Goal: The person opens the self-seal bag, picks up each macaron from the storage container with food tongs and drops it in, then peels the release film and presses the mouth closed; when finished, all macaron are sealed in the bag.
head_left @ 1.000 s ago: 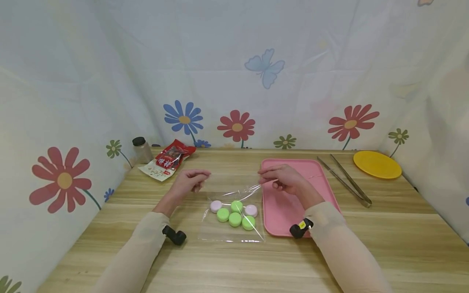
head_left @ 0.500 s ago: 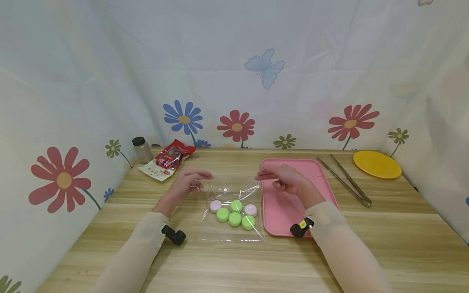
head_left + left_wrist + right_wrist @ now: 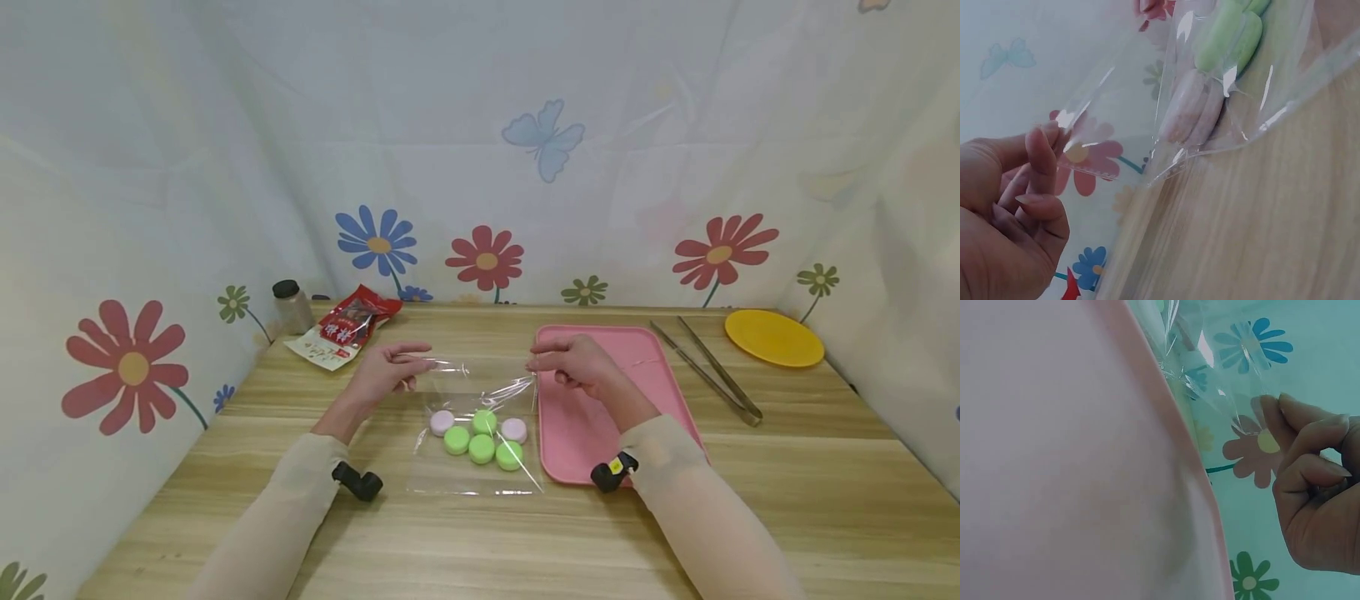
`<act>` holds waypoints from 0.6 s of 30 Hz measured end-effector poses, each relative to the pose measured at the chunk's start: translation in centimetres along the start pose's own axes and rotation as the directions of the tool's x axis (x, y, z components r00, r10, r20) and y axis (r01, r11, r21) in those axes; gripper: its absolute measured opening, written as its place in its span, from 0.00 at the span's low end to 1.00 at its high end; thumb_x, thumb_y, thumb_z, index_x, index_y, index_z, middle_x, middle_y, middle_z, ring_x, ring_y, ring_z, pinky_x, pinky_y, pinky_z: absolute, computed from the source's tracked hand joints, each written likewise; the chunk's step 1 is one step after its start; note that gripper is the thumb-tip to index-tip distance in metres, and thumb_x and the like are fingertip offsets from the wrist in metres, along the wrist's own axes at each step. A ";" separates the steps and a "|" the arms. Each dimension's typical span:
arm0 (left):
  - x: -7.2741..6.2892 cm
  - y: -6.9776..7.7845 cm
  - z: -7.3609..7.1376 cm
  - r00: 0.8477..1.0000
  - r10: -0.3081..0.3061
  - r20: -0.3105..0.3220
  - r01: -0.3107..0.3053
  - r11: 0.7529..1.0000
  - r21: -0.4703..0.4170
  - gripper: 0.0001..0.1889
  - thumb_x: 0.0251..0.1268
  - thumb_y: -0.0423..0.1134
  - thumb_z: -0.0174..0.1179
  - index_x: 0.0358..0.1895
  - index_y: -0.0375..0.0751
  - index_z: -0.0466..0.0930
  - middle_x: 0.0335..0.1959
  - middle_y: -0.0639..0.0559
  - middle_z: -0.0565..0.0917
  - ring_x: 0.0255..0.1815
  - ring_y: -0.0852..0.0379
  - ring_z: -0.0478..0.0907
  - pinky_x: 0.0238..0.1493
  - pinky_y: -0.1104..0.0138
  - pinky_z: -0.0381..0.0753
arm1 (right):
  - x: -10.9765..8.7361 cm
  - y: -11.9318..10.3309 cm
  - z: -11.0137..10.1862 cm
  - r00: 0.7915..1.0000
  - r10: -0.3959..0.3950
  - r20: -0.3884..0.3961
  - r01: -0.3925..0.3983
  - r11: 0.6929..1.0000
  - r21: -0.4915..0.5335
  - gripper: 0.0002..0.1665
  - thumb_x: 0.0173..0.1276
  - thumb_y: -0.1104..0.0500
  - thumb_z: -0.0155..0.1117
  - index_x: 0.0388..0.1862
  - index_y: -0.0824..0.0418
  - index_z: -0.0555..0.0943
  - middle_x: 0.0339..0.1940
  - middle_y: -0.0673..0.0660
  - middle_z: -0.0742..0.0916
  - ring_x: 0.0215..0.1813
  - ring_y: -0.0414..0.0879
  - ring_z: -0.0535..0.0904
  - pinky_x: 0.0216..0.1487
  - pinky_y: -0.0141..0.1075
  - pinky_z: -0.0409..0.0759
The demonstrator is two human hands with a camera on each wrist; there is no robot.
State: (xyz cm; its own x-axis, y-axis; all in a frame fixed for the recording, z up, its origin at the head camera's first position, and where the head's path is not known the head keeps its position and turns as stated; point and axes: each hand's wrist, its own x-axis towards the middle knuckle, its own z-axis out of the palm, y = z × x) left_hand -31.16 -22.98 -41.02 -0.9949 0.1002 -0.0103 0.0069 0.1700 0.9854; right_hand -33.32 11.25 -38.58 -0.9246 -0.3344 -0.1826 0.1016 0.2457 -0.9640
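A clear plastic bag [image 3: 438, 477] lies flat on the table, its far end lifted. Inside sit several green macarons [image 3: 482, 450] and two pale purple macarons [image 3: 514, 431]. At the bag's far left corner my left hand [image 3: 381, 379] pinches the film between thumb and forefinger; the left wrist view shows that hand [image 3: 1016, 200] with the film [image 3: 1104, 119] stretched from its fingertips. The far right corner is pinched by my right hand [image 3: 583, 367], above the tray's left edge. In the right wrist view its fingertips [image 3: 1272, 409] meet the film's edge.
A pink tray [image 3: 551, 467] lies right of the bag. Beyond it are metal tongs [image 3: 716, 375] and a yellow plate [image 3: 774, 337]. A red snack packet [image 3: 356, 321] and a black-capped jar [image 3: 292, 310] stand back left. A flowered curtain [image 3: 480, 167] surrounds the wooden table [image 3: 450, 550].
Half a second ago both hands held straighter fingers near the bag's far flap. Now fingertips pinch its corners and the film is drawn tauter. The macarons have stayed in place.
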 end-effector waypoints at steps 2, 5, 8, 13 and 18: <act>-0.1 0.1 0.1 1.000 -0.011 -0.016 0.011 0.999 0.033 0.20 0.64 0.39 0.70 0.56 0.33 0.82 0.35 0.49 0.88 0.20 0.62 0.76 0.21 0.72 0.69 | -0.2 -0.1 0.1 1.000 -0.006 -0.023 0.005 0.998 -0.062 0.25 0.63 0.61 0.74 0.58 0.67 0.82 0.35 0.57 0.88 0.18 0.38 0.68 0.18 0.28 0.60; -0.2 0.4 0.1 0.999 -0.021 -0.037 0.024 0.996 0.082 0.20 0.62 0.42 0.72 0.52 0.34 0.85 0.35 0.51 0.88 0.21 0.61 0.77 0.22 0.71 0.70 | -0.2 -0.3 0.2 0.999 -0.001 -0.044 -0.006 0.988 -0.152 0.23 0.63 0.59 0.75 0.56 0.68 0.83 0.37 0.62 0.88 0.18 0.39 0.69 0.19 0.28 0.62; -0.4 0.7 0.1 0.998 -0.023 -0.051 0.029 0.993 0.114 0.19 0.60 0.44 0.73 0.50 0.35 0.87 0.36 0.51 0.88 0.22 0.60 0.78 0.22 0.70 0.70 | -0.3 -0.4 0.3 0.998 -0.008 -0.056 -0.004 0.975 -0.222 0.21 0.64 0.59 0.74 0.53 0.66 0.85 0.39 0.64 0.88 0.19 0.39 0.70 0.20 0.28 0.65; -0.6 1.2 0.4 0.997 -0.014 -0.082 0.025 0.989 0.144 0.15 0.59 0.42 0.74 0.46 0.38 0.89 0.35 0.51 0.88 0.22 0.60 0.77 0.20 0.70 0.69 | -0.6 -0.7 0.5 0.994 -0.055 -0.092 0.024 0.950 -0.311 0.17 0.64 0.59 0.74 0.50 0.64 0.87 0.36 0.57 0.89 0.21 0.40 0.72 0.22 0.30 0.68; -0.9 1.6 0.5 0.995 -0.007 -0.101 0.024 0.984 0.175 0.11 0.60 0.41 0.73 0.42 0.40 0.90 0.34 0.51 0.88 0.23 0.59 0.76 0.20 0.70 0.69 | -0.8 -0.9 0.7 0.989 -0.092 -0.115 0.045 0.932 -0.361 0.15 0.64 0.60 0.74 0.49 0.64 0.87 0.37 0.53 0.89 0.25 0.42 0.74 0.25 0.31 0.73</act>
State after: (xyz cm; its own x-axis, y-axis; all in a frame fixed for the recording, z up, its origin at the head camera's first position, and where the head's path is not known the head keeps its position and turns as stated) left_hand -30.25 -22.28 -39.57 -1.0000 -0.0009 0.0005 0.0001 0.3418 0.9398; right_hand -32.36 10.64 -37.72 -0.9661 -0.2488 -0.0693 -0.0796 0.5421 -0.8366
